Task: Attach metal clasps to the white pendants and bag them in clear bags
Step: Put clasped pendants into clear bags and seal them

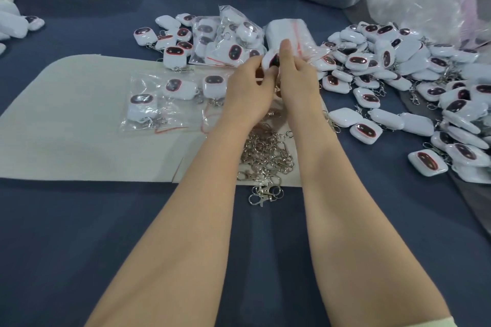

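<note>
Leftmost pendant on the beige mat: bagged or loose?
Bagged. The pendant lies under the glossy film of a clear bag whose edges extend past it; its metal clasp sits inside too.

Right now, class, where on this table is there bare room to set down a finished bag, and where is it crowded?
Free: the left part of the pale mat, nearer than the bagged pendants, and the blue cloth in front of that mat. Crowded: the clasps heaped at the mat's right end, the loose pendants piled on the right, and the bags further back.
</note>
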